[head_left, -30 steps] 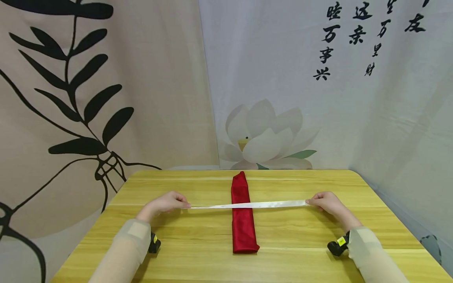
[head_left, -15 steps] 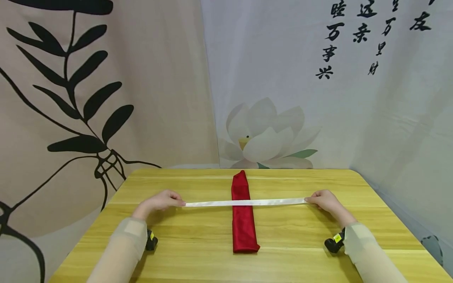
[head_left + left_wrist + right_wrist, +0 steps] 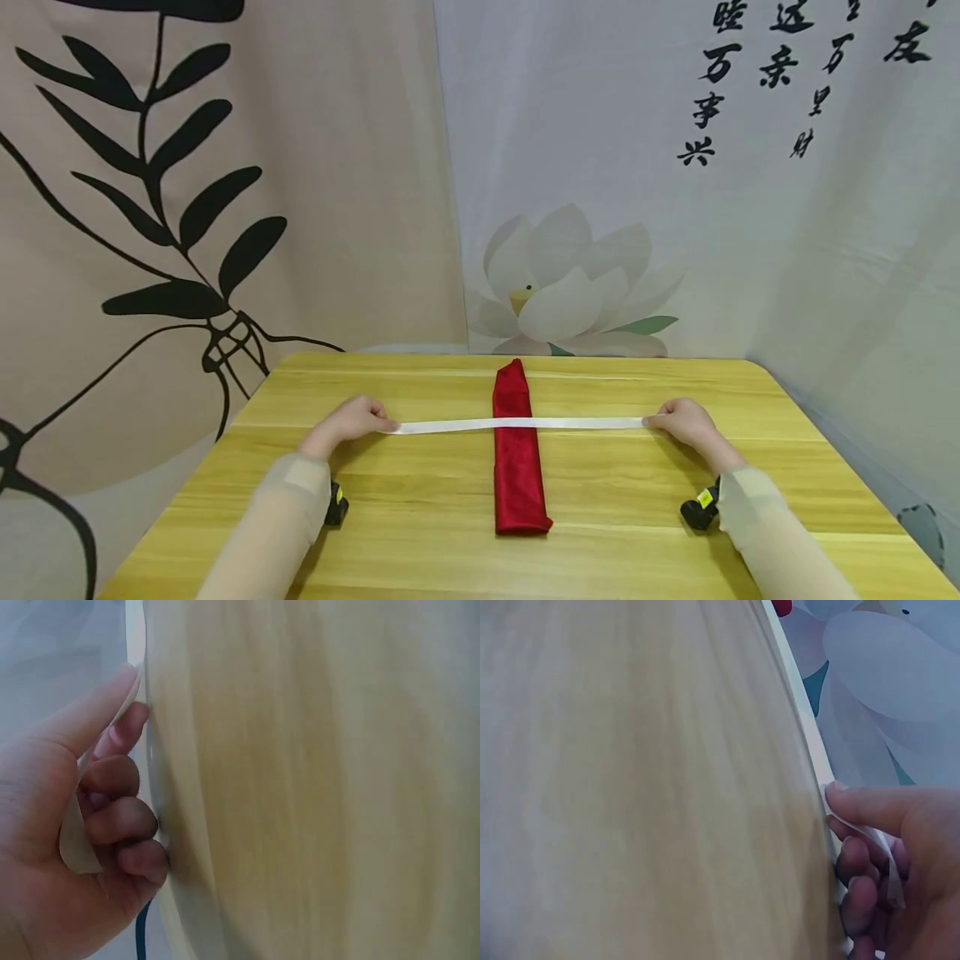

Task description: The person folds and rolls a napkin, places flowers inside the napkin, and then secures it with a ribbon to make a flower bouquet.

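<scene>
A white ribbon (image 3: 450,426) stretches taut from one hand to the other, crossing in front of a folded red satin-like cloth (image 3: 520,483). My left hand (image 3: 352,419) pinches its left end between thumb and forefinger. At the other end my right hand (image 3: 686,423) pinches it the same way. In the left wrist view, the ribbon's loose tail (image 3: 78,840) hangs inside the palm below curled fingers. A short tail (image 3: 892,881) also shows within the right hand in the right wrist view. The red cloth lies lengthwise on the table, a long narrow strip with a pointed far end.
The yellow wood-grain table (image 3: 420,533) has rounded far corners. Behind it hangs a printed curtain (image 3: 360,167) with dark leaves, a lotus and black characters. A black wrist camera (image 3: 699,510) sits under the right sleeve, another (image 3: 337,505) at the left.
The ribbon, twisted thin on its left side a second ago, now shows its flat width all along. Both hands keep their pinch and have shifted slightly. The red cloth stays put.
</scene>
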### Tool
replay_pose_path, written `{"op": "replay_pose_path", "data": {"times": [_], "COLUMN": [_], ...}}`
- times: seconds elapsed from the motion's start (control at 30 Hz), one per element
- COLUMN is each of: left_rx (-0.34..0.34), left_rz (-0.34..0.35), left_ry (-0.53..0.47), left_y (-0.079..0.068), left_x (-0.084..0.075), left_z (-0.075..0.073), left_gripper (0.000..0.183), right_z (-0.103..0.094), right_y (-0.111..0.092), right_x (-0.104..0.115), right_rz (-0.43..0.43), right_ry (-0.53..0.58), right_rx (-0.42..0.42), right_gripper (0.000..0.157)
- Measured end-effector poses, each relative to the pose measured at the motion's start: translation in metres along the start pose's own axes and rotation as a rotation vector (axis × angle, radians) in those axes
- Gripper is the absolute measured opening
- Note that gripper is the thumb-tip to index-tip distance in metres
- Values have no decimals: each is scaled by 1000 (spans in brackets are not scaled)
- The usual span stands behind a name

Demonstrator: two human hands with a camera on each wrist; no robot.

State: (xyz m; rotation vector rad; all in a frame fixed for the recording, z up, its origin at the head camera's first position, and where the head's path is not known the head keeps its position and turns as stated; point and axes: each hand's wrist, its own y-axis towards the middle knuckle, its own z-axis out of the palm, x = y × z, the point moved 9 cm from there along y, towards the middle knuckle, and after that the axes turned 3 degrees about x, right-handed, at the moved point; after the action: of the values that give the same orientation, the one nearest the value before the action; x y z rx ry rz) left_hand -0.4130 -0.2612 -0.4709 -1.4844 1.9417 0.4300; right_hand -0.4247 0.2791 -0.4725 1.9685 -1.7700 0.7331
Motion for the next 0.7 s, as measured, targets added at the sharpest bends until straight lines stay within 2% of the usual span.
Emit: {"op": "replay_pose_path", "data": {"times": [0.23, 0.47, 0.6, 0.7], "left_rx": [-15, -35, -28, -26], "left_rz": [-76, -117, -143, -194], "left_ry": [26, 34, 29, 9], "left_y": [13, 26, 33, 38], "left_x": [8, 9, 11, 13], "left_z": [0, -3, -2, -3], "left_gripper": [44, 46, 48, 49], "right_z": [0, -3, -3, -3], "right_y": [10, 21, 25, 29], "right_x": [-2, -3, -3, -2], "right_rz": [5, -7, 1, 16], "right_ry": [-52, -44, -54, -58], "right_rx": [-12, -16, -11, -17], "right_gripper": [37, 41, 41, 38]}}
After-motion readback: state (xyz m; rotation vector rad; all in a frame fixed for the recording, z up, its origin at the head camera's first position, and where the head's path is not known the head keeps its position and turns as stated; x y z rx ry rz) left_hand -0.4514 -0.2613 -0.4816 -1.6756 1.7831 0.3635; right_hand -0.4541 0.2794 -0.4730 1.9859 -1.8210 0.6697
